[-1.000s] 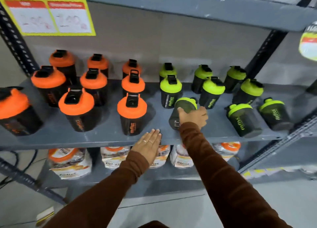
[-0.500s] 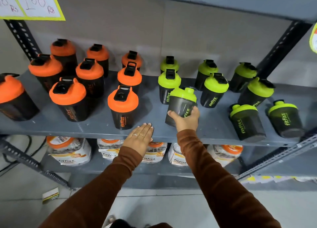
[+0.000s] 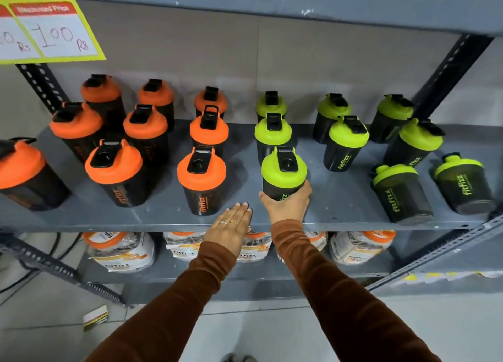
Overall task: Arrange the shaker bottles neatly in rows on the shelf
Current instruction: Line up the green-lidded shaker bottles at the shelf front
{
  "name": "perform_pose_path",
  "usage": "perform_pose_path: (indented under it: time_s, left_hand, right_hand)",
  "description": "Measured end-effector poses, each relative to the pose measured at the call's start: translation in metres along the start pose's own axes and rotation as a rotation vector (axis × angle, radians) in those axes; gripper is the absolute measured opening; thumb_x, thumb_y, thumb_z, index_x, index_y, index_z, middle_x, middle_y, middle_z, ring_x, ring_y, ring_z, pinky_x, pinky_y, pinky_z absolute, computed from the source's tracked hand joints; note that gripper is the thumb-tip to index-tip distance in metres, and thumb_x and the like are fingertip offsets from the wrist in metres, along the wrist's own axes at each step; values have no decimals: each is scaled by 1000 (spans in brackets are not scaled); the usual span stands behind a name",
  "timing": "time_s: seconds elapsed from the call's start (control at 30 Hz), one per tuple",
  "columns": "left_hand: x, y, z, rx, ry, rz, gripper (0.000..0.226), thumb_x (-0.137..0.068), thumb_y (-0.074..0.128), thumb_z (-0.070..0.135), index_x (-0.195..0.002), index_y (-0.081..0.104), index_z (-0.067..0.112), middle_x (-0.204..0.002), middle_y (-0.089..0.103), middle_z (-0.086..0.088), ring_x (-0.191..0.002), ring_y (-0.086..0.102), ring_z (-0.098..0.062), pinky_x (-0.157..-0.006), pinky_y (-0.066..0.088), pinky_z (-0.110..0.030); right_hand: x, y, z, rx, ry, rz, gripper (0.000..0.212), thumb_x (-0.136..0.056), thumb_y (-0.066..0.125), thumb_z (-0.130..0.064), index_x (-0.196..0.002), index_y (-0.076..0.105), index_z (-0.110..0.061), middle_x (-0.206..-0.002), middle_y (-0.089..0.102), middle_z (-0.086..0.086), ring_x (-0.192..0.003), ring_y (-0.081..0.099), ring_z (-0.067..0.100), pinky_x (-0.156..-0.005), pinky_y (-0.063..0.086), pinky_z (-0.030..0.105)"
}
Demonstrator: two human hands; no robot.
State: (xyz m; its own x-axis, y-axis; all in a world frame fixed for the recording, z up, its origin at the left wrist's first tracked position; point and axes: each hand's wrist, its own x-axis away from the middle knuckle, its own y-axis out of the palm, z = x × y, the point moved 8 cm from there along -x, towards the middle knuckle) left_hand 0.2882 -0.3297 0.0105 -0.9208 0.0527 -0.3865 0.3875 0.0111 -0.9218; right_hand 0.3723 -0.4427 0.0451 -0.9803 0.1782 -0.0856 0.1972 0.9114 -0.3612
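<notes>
Now our right hand [image 3: 287,206] is wrapped around the bottom half of a green-lid bottle [image 3: 283,172], with the fingers curled round its dark body. The bottle stands up straight near the front of the grey shelf [image 3: 163,217], right in front of two other green bottles, so the three make a line going back. Our left hand [image 3: 231,225] is flat and open on the front edge of the shelf, just beside the front orange-lid bottle [image 3: 201,179], and it holds nothing.

We think this bottle is light, because it looks like empty plastic. The wall is smooth and hard, so it could slip a little if we hold it loosely. It gets wider toward the top, and the lid is the fattest part. We think the best place to hold it is low on the dark body, where our hand is, so it does not tip. The black flip cap [image 3: 284,159] on top might pop open, so we should not lift it by that.

Two more green bottles [image 3: 402,195] on the right lean over and do not line up. We think they need fixing next.
</notes>
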Motion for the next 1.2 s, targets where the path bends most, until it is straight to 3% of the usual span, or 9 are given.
perform_pose_path:
  time_s: [0.1, 0.27, 0.37, 0.53, 0.67, 0.77, 0.93, 1.03, 1.2]
  left_hand:
    - [-1, 6, -2, 34, -16, -91, 43, -73, 39, 19, -104, 68, 9, -107, 71, -6, -97, 67, -18, -80, 54, -33]
    - [1, 8, -3, 68, -33, -150, 41, -84, 35, 24, -105, 66, 6, -108, 70, -9, -99, 67, -22, -81, 54, -38]
    - [2, 12, -3, 88, -90, -234, 66, -98, 9, 34, -103, 66, 3, -105, 71, -12, -97, 67, -24, -80, 54, -40]
    - [-1, 11, 4, 54, -201, -235, 80, -94, 1, 47, -100, 66, 0, -103, 71, -16, -94, 68, -28, -76, 55, -44]
    - [-6, 10, 12, 98, -295, -239, 75, -91, 14, 53, -100, 66, -1, -104, 70, -18, -95, 67, -32, -79, 53, -47]
    - [-5, 8, 13, 126, -341, -215, 80, -92, 7, 53, -101, 64, -3, -106, 68, -21, -96, 66, -35, -81, 52, -49]
    - [-3, 10, 14, 148, -408, -235, 80, -92, 8, 54, -106, 61, -3, -112, 66, -22, -101, 63, -37, -87, 49, -47]
    - [-2, 9, 13, 136, -434, -257, 84, -91, 5, 56, -109, 60, -4, -113, 65, -23, -103, 62, -38, -89, 48, -50]
    - [-5, 9, 19, 93, -454, -299, 92, -86, 6, 65, -107, 61, -5, -111, 66, -22, -101, 63, -37, -87, 49, -48]
  right_hand:
    - [0, 2, 1, 15, -2, -9, 103, -47, 90, -17, -129, 31, 3, -128, 46, 23, -122, 41, 38, -107, 37, 43]
    - [-2, 6, 7, 10, 6, -67, 116, -38, 93, -23, -132, 28, -4, -133, 44, 19, -125, 41, 35, -107, 37, 47]
    - [-6, 1, 12, 11, 24, -171, 120, -44, 90, -10, -140, 18, -12, -142, 34, 14, -134, 29, 28, -114, 28, 40]
    - [-13, -22, 16, 71, -59, -293, 95, -65, 73, 1, -141, 18, -8, -146, 28, 16, -136, 19, 32, -113, 18, 36]
    - [-42, -81, -10, 365, -437, -43, 47, -67, 48, -8, -113, 56, -3, -122, 54, 24, -114, 46, 44, -100, 26, 33]
    - [-66, -119, -19, 697, -611, 198, 47, -59, 37, -21, -96, 63, -7, -113, 61, 22, -108, 50, 46, -101, 39, 52]
    - [-107, -152, 10, 1028, -216, 199, 55, -78, 53, -9, -131, 39, -8, -146, 29, 29, -131, 21, 56, -105, 4, 70]
    - [-118, -157, 31, 1048, -111, 141, 49, -90, 45, -13, -137, 32, -13, -146, 27, 30, -124, 34, 55, -96, 28, 71]
    - [-117, -151, 32, 1241, -246, 159, 56, -66, 68, -23, -120, 53, -21, -110, 66, 21, -89, 63, 35, -73, 52, 39]
